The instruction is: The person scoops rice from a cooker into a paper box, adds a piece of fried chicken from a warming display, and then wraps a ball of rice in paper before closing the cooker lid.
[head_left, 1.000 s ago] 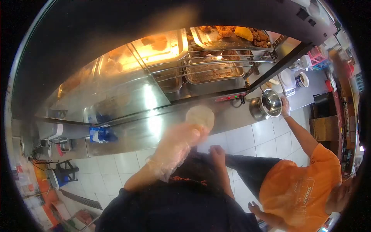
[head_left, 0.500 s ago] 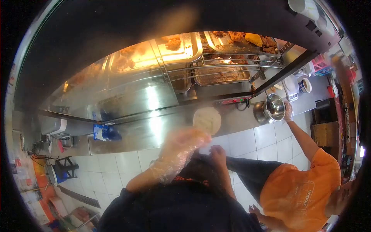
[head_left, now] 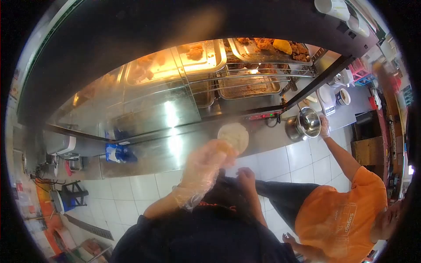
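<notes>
My left hand [head_left: 210,164], in a clear plastic glove, is closed around something small and tan-orange that blur keeps me from making out. Just above it lies a round white dish or wrapper [head_left: 234,135] at the counter's front edge; the fingertips overlap its lower edge in view. My right hand [head_left: 246,177], bare, is beside it, lower and to the right, with its fingers curled; whatever it may hold is hidden. Beyond is the glass warming cabinet, with fried pieces on metal trays [head_left: 250,91].
A co-worker in an orange shirt [head_left: 326,215] stands at the right, one gloved hand [head_left: 324,127] at a steel bowl [head_left: 309,122]. A white scale [head_left: 329,109] and a tub [head_left: 343,97] sit beyond. A blue packet [head_left: 118,153] lies on the steel counter [head_left: 149,153] at left.
My left hand has moved slightly up, and its fingers now overlap the lower edge of the white round item. My right hand is nearly unchanged. The view has shifted slightly.
</notes>
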The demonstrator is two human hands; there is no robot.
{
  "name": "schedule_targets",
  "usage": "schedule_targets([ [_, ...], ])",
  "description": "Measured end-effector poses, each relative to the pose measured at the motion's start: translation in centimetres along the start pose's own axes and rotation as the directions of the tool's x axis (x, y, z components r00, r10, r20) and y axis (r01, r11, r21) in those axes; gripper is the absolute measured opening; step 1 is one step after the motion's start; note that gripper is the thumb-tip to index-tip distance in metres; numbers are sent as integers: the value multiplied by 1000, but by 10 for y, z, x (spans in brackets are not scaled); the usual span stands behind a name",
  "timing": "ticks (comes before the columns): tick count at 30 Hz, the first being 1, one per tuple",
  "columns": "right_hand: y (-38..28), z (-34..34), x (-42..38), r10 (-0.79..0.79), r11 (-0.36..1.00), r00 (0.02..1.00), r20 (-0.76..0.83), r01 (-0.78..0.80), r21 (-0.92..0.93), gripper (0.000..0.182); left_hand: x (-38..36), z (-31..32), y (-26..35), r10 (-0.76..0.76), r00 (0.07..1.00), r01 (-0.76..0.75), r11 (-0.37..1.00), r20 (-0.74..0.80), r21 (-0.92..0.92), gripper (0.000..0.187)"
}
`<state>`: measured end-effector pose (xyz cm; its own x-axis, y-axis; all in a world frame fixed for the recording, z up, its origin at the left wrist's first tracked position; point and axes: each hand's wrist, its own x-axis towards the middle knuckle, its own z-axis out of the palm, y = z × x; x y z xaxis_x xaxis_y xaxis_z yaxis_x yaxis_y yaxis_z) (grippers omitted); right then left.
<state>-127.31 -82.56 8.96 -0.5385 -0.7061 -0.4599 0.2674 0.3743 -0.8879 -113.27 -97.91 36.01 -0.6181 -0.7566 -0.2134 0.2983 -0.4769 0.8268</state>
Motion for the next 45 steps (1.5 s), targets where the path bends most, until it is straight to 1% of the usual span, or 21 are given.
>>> schedule_targets([
  [2,4,0,1,30,998,999,-20,-31,-46,18,-1,-3,-3,34,999,-34,999,1,30,16],
  [6,9,-1,1,39,999,999,-11,-39,-14,18,-4,-3,-4,47,999,-48,997,17,65,16],
  [8,7,-2,2,46,997,999,12,-45,-62,18,-4,-5,-4,47,997,-54,989,53,135,16],
  [9,6,-2,1,39,997,999,13,-38,-61,18,-4,-5,-5,53,997,-60,989,56,136,16],
  [11,-2,-1,-2,-19,994,1000,15,21,-105,19,-6,-3,-7,0,999,2,998,-40,68,16],
  [12,0,-1,3,-44,994,999,25,46,-99,19,-5,-3,-6,25,999,-23,997,-34,76,16],
  [14,8,0,5,42,998,999,-24,-43,-49,19,-7,-3,-4,20,1000,-20,995,4,96,17],
  [15,9,2,9,21,999,1000,-5,-22,-44,19,-6,-5,-7,69,997,-70,996,29,52,18],
  [18,-3,0,1,25,1000,1000,5,-25,-4,19,-6,-6,-3,101,990,-104,994,101,17,18],
  [23,-6,0,4,43,998,999,-1,-43,37,13,-20,5,12,168,983,-171,985,79,36,19],
  [25,-3,-1,6,27,999,1000,-2,-27,27,13,-30,13,21,494,857,-496,868,150,-23,22],
  [26,-2,-2,7,8,1000,1000,-5,-8,14,13,-34,15,25,495,856,-498,867,145,-19,22],
  [28,-2,-3,10,4,1000,1000,4,-4,-19,14,-40,20,35,663,727,-653,748,179,-119,24],
  [29,1,-4,13,18,999,1000,8,-18,-29,14,-44,24,42,716,673,-700,698,185,-150,24],
  [31,13,-6,18,37,999,999,12,-37,9,15,-48,39,60,781,550,-692,624,296,-362,21],
  [33,10,-8,19,28,999,999,28,-27,-21,16,-43,37,72,804,488,-668,594,339,-448,20],
  [35,7,-7,18,4,998,1000,17,-3,-69,16,-33,28,78,765,125,-595,568,632,-569,9],
  [39,8,-8,17,28,1000,1000,4,-28,6,15,-39,25,69,771,146,-577,575,620,-580,8],
  [41,11,-11,12,-25,997,999,35,27,-75,15,-43,28,66,774,161,-566,580,612,-585,8],
  [42,3,-8,9,5,992,1000,23,-2,-123,15,-43,26,66,778,171,-563,581,605,-588,8],
  [45,-9,-4,7,9,997,999,32,-7,-82,15,-43,28,65,786,171,-559,573,593,-599,8],
])
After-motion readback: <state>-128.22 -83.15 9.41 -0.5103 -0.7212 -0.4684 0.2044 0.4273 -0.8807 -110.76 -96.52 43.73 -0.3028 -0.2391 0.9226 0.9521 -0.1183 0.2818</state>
